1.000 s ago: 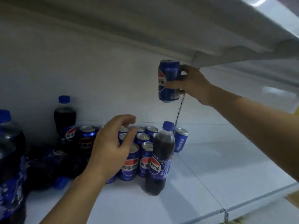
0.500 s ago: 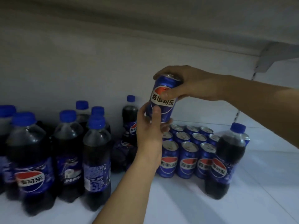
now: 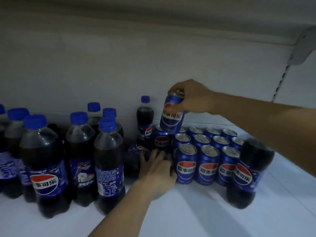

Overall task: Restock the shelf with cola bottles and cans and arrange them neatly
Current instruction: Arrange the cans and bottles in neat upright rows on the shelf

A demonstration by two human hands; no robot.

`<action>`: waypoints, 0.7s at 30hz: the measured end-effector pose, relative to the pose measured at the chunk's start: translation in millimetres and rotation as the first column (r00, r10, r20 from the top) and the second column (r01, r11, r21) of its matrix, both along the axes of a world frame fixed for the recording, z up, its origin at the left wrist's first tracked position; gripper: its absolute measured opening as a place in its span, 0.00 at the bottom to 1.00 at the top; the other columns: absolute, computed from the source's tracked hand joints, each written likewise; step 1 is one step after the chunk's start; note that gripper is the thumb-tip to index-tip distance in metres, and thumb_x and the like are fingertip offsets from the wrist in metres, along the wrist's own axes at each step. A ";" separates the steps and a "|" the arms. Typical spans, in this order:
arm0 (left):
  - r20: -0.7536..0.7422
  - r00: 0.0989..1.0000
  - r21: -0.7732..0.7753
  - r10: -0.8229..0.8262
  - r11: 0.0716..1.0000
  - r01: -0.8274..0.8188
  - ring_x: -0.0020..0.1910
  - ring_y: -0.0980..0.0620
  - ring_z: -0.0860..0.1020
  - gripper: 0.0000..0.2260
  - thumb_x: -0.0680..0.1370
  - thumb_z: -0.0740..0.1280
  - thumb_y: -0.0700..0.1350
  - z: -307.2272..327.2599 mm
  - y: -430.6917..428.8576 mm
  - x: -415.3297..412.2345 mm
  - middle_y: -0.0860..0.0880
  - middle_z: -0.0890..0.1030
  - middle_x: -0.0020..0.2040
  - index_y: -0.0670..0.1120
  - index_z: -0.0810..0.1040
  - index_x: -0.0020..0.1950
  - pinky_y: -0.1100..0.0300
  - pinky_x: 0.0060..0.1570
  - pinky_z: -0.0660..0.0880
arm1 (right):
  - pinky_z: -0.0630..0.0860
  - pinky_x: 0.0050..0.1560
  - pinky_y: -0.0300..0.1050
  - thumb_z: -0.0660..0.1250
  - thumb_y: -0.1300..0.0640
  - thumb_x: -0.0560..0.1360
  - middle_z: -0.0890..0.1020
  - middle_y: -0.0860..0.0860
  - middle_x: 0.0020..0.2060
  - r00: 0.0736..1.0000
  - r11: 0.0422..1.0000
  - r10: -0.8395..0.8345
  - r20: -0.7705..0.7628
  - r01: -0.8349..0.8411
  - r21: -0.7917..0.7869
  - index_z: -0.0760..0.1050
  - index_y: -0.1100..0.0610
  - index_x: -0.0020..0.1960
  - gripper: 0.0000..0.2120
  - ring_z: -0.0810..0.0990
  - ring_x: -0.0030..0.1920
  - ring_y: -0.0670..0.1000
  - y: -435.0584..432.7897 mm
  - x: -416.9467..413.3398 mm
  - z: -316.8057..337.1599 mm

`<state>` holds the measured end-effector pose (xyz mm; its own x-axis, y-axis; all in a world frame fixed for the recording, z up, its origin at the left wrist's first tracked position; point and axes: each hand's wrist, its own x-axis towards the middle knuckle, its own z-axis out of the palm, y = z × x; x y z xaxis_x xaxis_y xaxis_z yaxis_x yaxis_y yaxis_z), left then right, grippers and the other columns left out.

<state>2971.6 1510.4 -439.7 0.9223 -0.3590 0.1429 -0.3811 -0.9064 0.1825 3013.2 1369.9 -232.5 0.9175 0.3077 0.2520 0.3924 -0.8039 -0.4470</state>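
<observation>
The right hand (image 3: 191, 98) grips a blue can (image 3: 172, 115) (tilted) above the can rows (image 3: 207, 151); the left hand (image 3: 157, 168), fingers spread, touches them.

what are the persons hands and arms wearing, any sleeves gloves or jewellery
Nothing is worn that shows. The left hand and right hand are bare, with no gloves. Both forearms are uncovered right to the picture's edge, so no sleeve or cuff appears. No watch, bracelet or ring can be made out, though the picture is dim and slightly blurred.

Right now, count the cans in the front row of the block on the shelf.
3: left can, middle can, right can, side by side. The front bottle overlaps the right can and may hide a fourth.
</observation>
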 end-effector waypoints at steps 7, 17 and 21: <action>0.184 0.982 0.082 -0.042 0.996 0.027 0.71 0.45 0.61 0.12 0.79 0.63 0.51 -9.0 9.1 -13.7 0.48 0.68 0.66 0.49 0.75 0.61 0.32 0.72 0.53 | 0.74 0.55 0.41 0.79 0.46 0.70 0.78 0.53 0.65 0.999 0.975 -0.015 -0.031 0.008 -0.220 0.72 0.56 0.72 0.35 0.78 0.61 0.53 22.9 16.6 -50.4; 0.213 0.976 -0.007 -0.046 0.999 0.049 0.66 0.49 0.64 0.08 0.77 0.64 0.53 -12.6 20.7 -10.8 0.51 0.68 0.59 0.51 0.76 0.51 0.37 0.72 0.58 | 0.70 0.59 0.41 0.79 0.50 0.71 0.72 0.54 0.72 0.999 0.942 -0.044 -0.019 0.035 -0.333 0.67 0.55 0.76 0.38 0.73 0.68 0.56 22.9 25.1 -72.2; 0.279 0.960 -0.052 -0.026 0.998 0.042 0.63 0.49 0.66 0.07 0.75 0.65 0.53 -15.2 20.7 -11.6 0.51 0.67 0.56 0.51 0.77 0.49 0.39 0.69 0.63 | 0.68 0.59 0.40 0.78 0.50 0.72 0.71 0.54 0.72 0.999 0.937 -0.045 -0.011 0.039 -0.347 0.65 0.56 0.77 0.39 0.72 0.69 0.56 25.2 27.5 -73.1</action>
<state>2960.0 1531.2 -454.9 0.8306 -0.3730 0.4134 -0.4544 -0.8832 0.1160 3040.6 1395.1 -305.6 0.9350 0.3339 0.1196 0.3491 -0.9259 -0.1445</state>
